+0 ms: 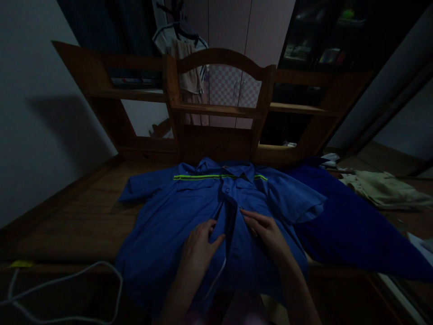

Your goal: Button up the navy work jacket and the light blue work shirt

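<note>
A blue short-sleeved shirt (162, 225) lies spread out face up, collar at the far end, with a yellow-green stripe across the chest. Its front is parted below the upper button. My left hand (199, 248) is closed on the left front edge of the opening, fingers curled and thumb towards the middle. On the other side of the opening, my right hand (267, 232) pinches the cloth near its edge; its fingertips lie close to a button. Dim light hides the exact grip of both hands.
The shirt rests on a wooden desktop (84, 207) with a wooden shelf frame (216, 108) behind it. Darker blue cloth (345, 221) hangs over the right side, near pale folded cloth (385, 187). A white cable (118, 289) loops at the lower left.
</note>
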Motion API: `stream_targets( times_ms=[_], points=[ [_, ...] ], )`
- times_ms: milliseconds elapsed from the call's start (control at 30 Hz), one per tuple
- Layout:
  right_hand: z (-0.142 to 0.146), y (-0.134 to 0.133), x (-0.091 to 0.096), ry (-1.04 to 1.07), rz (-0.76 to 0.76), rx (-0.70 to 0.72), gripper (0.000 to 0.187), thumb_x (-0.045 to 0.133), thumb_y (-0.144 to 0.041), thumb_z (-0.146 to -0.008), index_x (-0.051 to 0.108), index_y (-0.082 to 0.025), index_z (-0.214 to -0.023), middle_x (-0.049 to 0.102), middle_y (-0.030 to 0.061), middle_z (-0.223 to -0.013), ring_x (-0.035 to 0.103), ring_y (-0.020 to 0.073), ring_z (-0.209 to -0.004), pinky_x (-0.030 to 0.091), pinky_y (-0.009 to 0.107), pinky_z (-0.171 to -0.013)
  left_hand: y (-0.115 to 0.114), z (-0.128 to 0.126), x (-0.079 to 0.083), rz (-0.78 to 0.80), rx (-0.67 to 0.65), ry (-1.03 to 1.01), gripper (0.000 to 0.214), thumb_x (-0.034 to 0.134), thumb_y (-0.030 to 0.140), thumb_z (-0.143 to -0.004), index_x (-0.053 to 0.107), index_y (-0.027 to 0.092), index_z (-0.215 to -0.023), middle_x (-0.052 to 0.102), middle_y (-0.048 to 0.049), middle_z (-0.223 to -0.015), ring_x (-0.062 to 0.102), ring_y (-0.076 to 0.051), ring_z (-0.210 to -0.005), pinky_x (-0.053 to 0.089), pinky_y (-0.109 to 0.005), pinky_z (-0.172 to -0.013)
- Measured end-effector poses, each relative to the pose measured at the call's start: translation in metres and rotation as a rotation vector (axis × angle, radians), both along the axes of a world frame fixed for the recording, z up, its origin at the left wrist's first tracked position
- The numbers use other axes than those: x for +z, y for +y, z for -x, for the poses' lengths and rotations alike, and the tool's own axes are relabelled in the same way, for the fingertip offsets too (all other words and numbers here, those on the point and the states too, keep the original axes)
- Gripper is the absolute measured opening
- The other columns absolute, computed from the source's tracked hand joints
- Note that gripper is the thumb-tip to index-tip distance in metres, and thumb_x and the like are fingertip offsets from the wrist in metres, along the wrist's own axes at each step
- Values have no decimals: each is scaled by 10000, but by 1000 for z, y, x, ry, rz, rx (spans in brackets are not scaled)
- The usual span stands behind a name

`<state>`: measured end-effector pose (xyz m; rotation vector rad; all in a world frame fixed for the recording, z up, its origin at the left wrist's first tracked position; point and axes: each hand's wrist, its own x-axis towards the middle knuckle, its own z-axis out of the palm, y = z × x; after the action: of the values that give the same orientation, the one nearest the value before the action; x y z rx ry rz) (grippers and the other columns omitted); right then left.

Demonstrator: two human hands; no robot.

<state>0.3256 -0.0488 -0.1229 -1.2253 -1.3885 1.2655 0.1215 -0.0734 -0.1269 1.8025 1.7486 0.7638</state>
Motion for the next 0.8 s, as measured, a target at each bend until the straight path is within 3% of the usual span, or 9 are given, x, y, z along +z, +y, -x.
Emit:
stream_targets(
  times_ms=[200,267,367,433,533,667,733,800],
  points=[
    [1,0,-2,-63,-93,-1,365,585,-399,-824,699,-198,-1106,462,-30,-596,413,111,-594,380,249,-644,-23,-12,20,71,-260,-216,331,446,351,-909,632,274,-1171,650,-49,-1105,596,-194,-1013,447,-310,-922],
    [0,-1,-2,-62,-83,-8,349,595,-399,-816,710,-208,-1085,476,-28,-607,419,114,-599,379,250,-646,-25,-13,20,113,-350,-312,354,389,253,-914,638,290,-1162,654,-39,-1056,617,-170,-951,488,-281,-853],
    [-1,0,-3,-46,-56,-28,334,612,-400,-805,721,-210,-1058,468,-32,-596,424,117,-602,376,256,-663,-21,-12,14,184,-410,-402,401,338,168,-895,654,252,-1127,648,-49,-1002,639,-134,-757,523,-223,-619],
    [-1,0,-4,-24,-49,-47,322,614,-399,-810,724,-209,-1045,456,-38,-589,419,112,-601,372,265,-693,-13,-14,10,66,-322,-280,330,382,205,-908,671,223,-1067,645,-66,-1004,638,-139,-772,523,-221,-608],
    [-2,-1,-7,18,-41,-59,311,612,-398,-821,720,-217,-1049,473,-39,-606,404,107,-599,349,255,-662,-3,-22,7,-122,-172,-60,220,508,290,-905,637,186,-1049,626,-81,-1047,615,-163,-879,530,-296,-748],
    [-4,-2,-9,74,-13,-78,321,618,-386,-826,701,-223,-1090,547,-23,-684,425,114,-628,323,241,-605,0,-31,8,-182,-50,29,299,521,356,-908,560,172,-1140,565,-93,-1170,573,-190,-992,494,-397,-861],
    [-4,-2,-10,100,-1,-80,332,612,-383,-834,688,-225,-1116,589,-8,-747,456,123,-662,341,244,-630,-7,-22,10,-211,36,82,327,532,389,-892,557,206,-1161,538,-98,-1216,541,-221,-1060,466,-418,-898],
    [-5,-1,-12,115,6,-88,337,610,-385,-836,684,-230,-1126,619,6,-808,494,140,-712,364,253,-668,-17,2,11,-235,132,129,377,558,429,-855,557,234,-1178,516,-115,-1244,487,-280,-1141,429,-454,-926]
  ],
)
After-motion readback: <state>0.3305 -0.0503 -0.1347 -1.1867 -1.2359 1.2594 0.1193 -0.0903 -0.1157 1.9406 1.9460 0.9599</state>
